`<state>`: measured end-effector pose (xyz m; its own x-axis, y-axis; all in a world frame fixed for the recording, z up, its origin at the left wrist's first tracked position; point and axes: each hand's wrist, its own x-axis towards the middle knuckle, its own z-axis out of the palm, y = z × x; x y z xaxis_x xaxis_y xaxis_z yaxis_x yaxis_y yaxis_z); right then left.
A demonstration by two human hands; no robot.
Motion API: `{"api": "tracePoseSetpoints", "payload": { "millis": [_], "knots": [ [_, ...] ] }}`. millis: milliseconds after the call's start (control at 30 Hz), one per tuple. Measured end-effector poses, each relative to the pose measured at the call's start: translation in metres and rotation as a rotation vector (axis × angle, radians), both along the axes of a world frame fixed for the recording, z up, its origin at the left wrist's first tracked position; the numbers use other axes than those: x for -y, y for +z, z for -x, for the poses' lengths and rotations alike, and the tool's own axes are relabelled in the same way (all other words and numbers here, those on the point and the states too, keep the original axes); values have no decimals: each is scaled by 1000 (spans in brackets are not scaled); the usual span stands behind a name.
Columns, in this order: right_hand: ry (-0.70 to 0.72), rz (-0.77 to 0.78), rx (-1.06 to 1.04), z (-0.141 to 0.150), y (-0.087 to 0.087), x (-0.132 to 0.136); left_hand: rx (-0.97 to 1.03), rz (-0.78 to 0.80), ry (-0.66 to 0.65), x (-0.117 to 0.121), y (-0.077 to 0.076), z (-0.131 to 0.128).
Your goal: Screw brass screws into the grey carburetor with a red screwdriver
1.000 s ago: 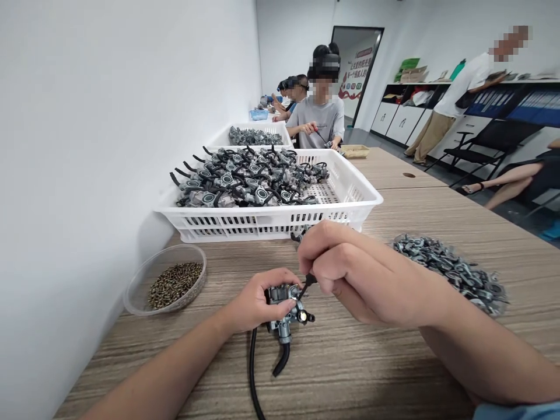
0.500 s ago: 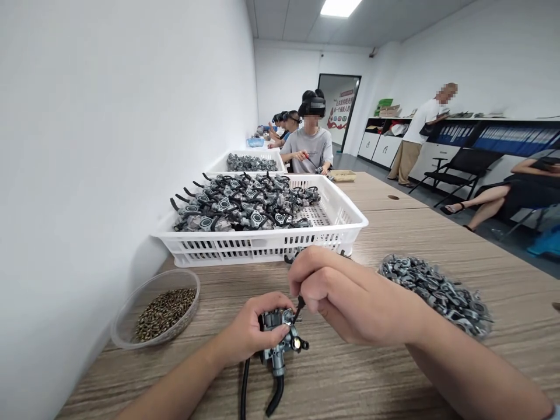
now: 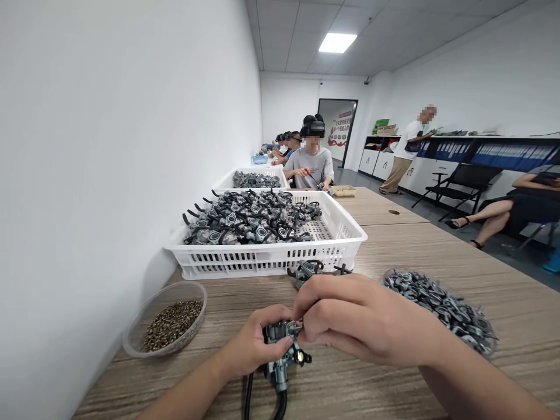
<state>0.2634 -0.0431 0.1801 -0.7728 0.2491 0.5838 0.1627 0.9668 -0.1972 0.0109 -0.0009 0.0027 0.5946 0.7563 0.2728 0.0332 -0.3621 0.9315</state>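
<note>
My left hand (image 3: pixel 251 345) is closed around a grey metal carburetor (image 3: pixel 280 367), thumb in front and fingers behind. Black rubber hoses (image 3: pixel 281 403) hang from its lower end towards me. My right hand (image 3: pixel 356 318) is pinched at the carburetor's upper right side, its fingertips touching or almost touching it. The small dark metal lever in that pinch is mostly hidden by the fingers. Just beyond my right hand, another carburetor (image 3: pixel 307 270) lies on the table, partly covered.
A white plastic crate (image 3: pixel 262 256) full of carburetors stands ahead. A clear tub (image 3: pixel 131 344) of small brass-coloured screws is at left. Small metal levers (image 3: pixel 437 309) fill a container at right. A seated co-worker (image 3: pixel 311 160) works beyond the crates; the wall (image 3: pixel 87 175) bounds the left side.
The view has tilted up slightly. My right fingers have come closer against the carburetor, and the dark lever seen between them is now mostly hidden. My left hand keeps its hold.
</note>
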Motion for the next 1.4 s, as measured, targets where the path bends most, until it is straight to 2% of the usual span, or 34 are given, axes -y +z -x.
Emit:
{"api": "tracePoseSetpoints", "payload": {
  "millis": [200,367,467,633,700,767,867,933,1000,1100,1167,1300,1333,1400],
  "knots": [
    [-118,153,155,-7,5,2,-63,-9,7,0,9,-1],
    [-133,239,248,-19,10,6,-77,-12,-13,-1,9,0],
    [-149,176,246,-22,10,6,-82,-31,-4,-1,5,1],
    [-252,-107,213,-13,7,3,-92,-33,-5,-1,5,2],
    [-287,-177,209,-11,8,4,-89,-26,-9,-1,7,1],
    [-302,-132,226,-11,9,5,-91,-31,-9,0,9,1],
    [-267,79,281,-16,12,9,-93,-54,-17,-1,9,0],
    [-245,132,307,-18,13,9,-91,-72,-20,-2,9,0],
    [-270,47,299,-18,12,8,-101,-86,-19,-2,8,1],
    [-425,-149,278,-16,12,7,-121,-148,-11,-1,9,1],
    [-488,-157,295,-17,13,7,-122,-211,-5,-1,11,1],
    [-312,109,305,-22,16,11,-125,-253,-4,0,13,0],
    [-269,131,305,-23,16,11,-124,-249,-3,0,14,0],
    [-270,53,298,-22,16,11,-120,-239,3,0,13,0]
  ]
}}
